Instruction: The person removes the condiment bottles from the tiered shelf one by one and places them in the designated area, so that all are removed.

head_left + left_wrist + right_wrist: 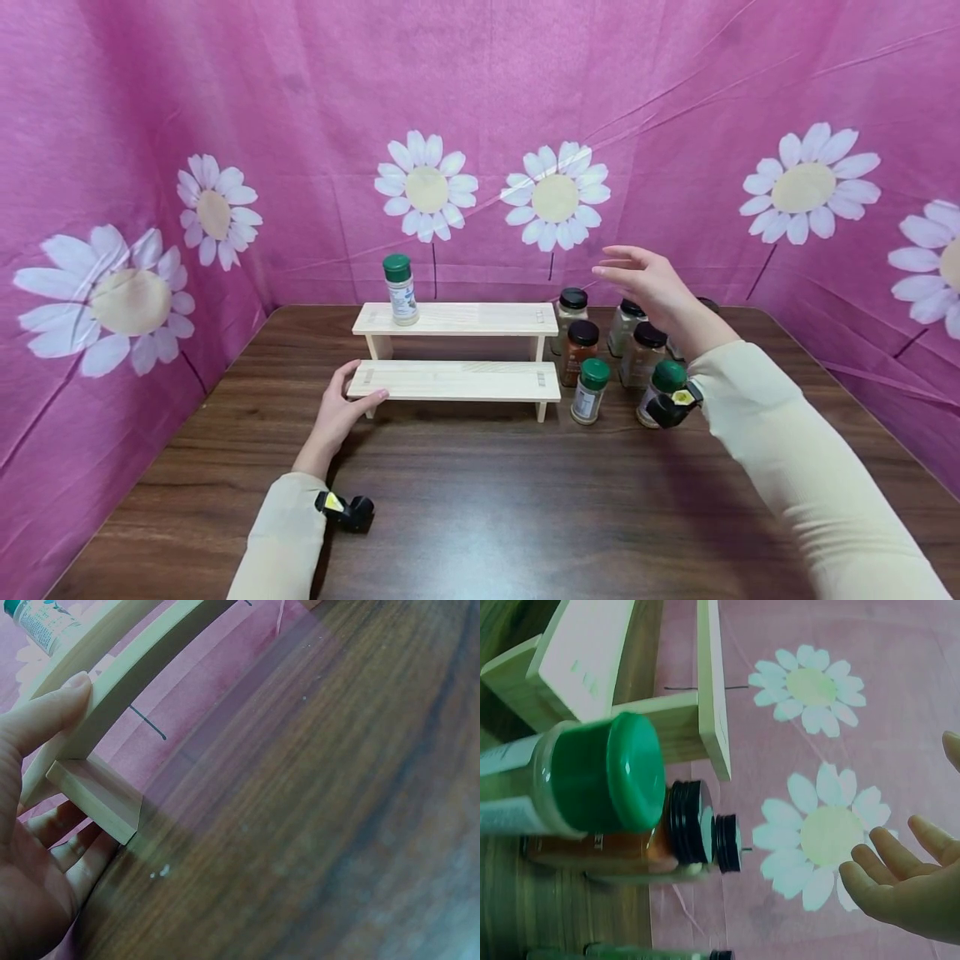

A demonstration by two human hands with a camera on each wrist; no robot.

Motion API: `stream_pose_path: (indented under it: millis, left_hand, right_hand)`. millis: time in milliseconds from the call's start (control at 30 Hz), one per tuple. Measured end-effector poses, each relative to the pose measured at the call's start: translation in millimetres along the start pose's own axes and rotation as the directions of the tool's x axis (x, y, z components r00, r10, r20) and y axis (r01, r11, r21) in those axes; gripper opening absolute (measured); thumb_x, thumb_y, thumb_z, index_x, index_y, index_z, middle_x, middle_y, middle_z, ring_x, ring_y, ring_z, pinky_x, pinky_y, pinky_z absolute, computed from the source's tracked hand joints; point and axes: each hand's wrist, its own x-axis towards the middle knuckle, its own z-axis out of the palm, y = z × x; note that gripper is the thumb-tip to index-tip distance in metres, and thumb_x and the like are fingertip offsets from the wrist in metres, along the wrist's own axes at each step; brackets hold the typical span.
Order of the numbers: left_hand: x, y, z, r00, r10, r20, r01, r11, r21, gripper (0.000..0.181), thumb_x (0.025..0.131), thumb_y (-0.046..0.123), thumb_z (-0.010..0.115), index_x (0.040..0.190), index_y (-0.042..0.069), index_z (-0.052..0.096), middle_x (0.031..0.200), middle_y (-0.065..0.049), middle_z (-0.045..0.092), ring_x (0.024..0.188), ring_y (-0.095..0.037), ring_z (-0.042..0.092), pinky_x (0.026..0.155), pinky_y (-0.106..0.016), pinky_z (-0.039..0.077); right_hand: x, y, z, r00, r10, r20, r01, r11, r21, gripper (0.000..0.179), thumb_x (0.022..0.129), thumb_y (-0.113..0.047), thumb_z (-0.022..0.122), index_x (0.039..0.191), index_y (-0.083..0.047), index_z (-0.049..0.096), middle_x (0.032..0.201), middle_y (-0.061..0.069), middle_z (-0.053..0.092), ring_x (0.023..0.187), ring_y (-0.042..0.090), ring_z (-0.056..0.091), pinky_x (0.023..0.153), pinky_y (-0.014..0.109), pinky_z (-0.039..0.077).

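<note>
A pale two-tier wooden spice rack stands on the table. My left hand holds the left end of its lower tier: the thumb lies over the board's edge and the other fingers reach past the side leg. On the upper tier, near its left end, a green-capped spice jar stands upright. Above the jars on the right, my right hand hovers with fingers loosely extended and nothing in it. Closest below that arm is a green-capped jar, partly covered by the wrist camera.
Right of the rack stand several spice jars: another green-capped jar in front, a black-capped jar of reddish spice, and more black-capped jars behind. A pink cloth with daisies hangs behind the dark wooden table.
</note>
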Motion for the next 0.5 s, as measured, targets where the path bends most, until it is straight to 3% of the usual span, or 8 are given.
stream_pose_path:
  millis: [300,500]
  left_hand:
    - [-0.1,-0.1,-0.4,1.000,-0.006,-0.003,0.006,1.000,-0.013,0.071,0.070,0.006,0.070,0.128,0.005,0.030,0.113,-0.015,0.045,0.089,-0.010,0.046,0.076,-0.019,0.035]
    - [-0.1,0.4,-0.6,1.000,-0.015,0.005,0.015,1.000,-0.007,0.072,0.070,0.006,0.070,0.129,0.005,0.029,0.115,-0.014,0.044,0.091,-0.012,0.045,0.078,-0.021,0.034]
  right_hand:
    - [12.0,-3.7,17.9,1.000,0.004,-0.001,-0.004,0.999,-0.034,0.059,0.081,-0.020,0.061,0.129,-0.002,0.033,0.123,0.020,0.039,0.112,0.028,0.037,0.095,0.041,0.024]
    - [21.0,-4.5,32.3,0.999,-0.041,-0.015,0.041,0.998,-0.043,0.055,0.080,-0.018,0.061,0.127,-0.001,0.037,0.123,0.021,0.041,0.109,0.029,0.041,0.092,0.039,0.028]
